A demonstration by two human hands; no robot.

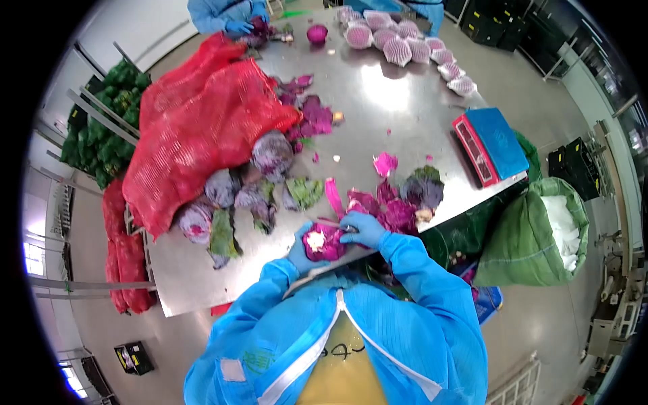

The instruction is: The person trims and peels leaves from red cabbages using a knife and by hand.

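So, we have one cabbage (pixel 328 246) right at the surface's near edge, and our left hand (pixel 301 248) is cupped around its side, gripping it with the pale cut stem end facing up. Our right hand (pixel 364 231) is just beside it, fingers curled on a small dark tool (pixel 349 229), perhaps a knife; the blade we can't make out.

How far along are we? This head looks mostly stripped: glossy magenta skin, rounded, no dull wrapper showing. Loose leaves (pixel 399 216) lie just beyond the right hand, crumpled and curling, so some peeling is done, we'd judge. Well beyond that hand, a cluster of heads (pixel 397 50) sits in pale foam netting, looking finished.

Plenty seems left, though! Ahead of our left hand are dusty, blue-grey heads (pixel 272 155), firm and round, their wrappers on, and behind them a bulging red mesh sack (pixel 209 128), taut and lumpy. All of it rests on smooth, shiny metal, our surface (pixel 327 77). Off to the right hand's side slumps a woven green bag (pixel 520 250), its mouth open on something white.
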